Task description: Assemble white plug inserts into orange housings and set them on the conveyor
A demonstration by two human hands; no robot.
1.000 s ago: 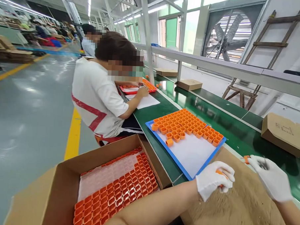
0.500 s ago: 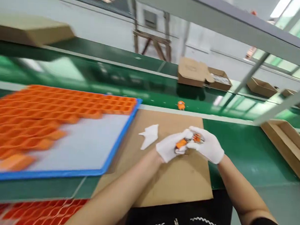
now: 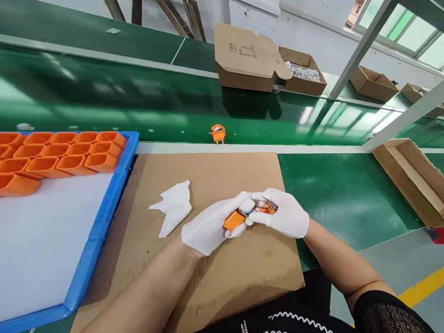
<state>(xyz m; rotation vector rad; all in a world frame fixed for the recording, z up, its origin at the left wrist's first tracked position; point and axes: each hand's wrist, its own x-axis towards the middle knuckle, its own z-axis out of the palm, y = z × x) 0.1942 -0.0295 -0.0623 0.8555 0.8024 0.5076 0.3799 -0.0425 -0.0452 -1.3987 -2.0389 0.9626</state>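
Observation:
Both hands wear white gloves and meet above a brown cardboard sheet (image 3: 202, 278). My left hand (image 3: 208, 227) is closed round a small orange plastic shell (image 3: 234, 219). My right hand (image 3: 284, 213) pinches a small tool with orange handles (image 3: 264, 206), its tip at the shell's end. A white cloth (image 3: 174, 206) lies on the cardboard just left of the hands. At the left, a blue tray (image 3: 106, 205) holds several orange shells (image 3: 56, 154) in rows.
A single orange part (image 3: 218, 133) lies on the green conveyor belt (image 3: 136, 99) beyond the cardboard. Cardboard boxes (image 3: 248, 59) stand on the far side of the belt; one more box (image 3: 412, 179) sits at the right. A slanted metal post (image 3: 411, 113) crosses the upper right.
The view has swung from the left, where a seated person and a box of shells were, to the right. My hands have come together over the cardboard.

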